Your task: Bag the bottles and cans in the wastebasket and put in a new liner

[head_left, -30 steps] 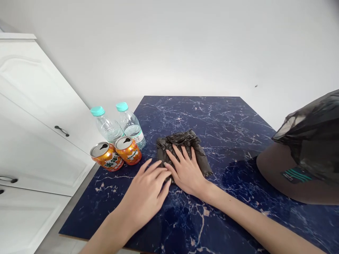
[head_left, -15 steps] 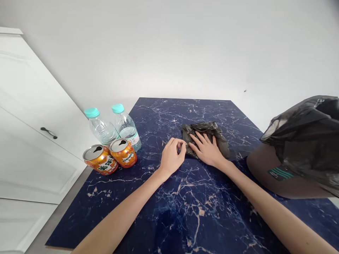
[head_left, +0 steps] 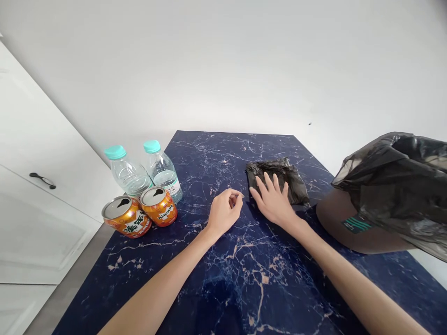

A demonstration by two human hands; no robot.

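Your right hand (head_left: pixel 274 204) lies flat, fingers spread, with the fingertips pressing on the near edge of the folded black plastic bag (head_left: pixel 279 179) — nothing is gripped, only held down. That bag sits on the dark blue marbled table (head_left: pixel 216 279), past the middle and a little to your right, crumpled into a rough square. Your left hand (head_left: pixel 223 213) rests just beside the right one, on the tabletop, with its fingers curled in toward the thumb; it looks loosely closed on nothing, though from this angle you cannot be sure whether a sliver of the bag's corner is pinched there. On your far right a brown bin (head_left: pixel 352 228) stands at the table's edge, lined with a second black bag (head_left: pixel 398 190) that billows over its rim — well apart from your hands. On your left, near the table's edge, two orange drink cans (head_left: pixel 139 215) stand side by side with their tops open, and just behind them two clear water bottles (head_left: pixel 143 170) with teal caps. A white cabinet (head_left: pixel 38 195) with a dark handle is beyond them.
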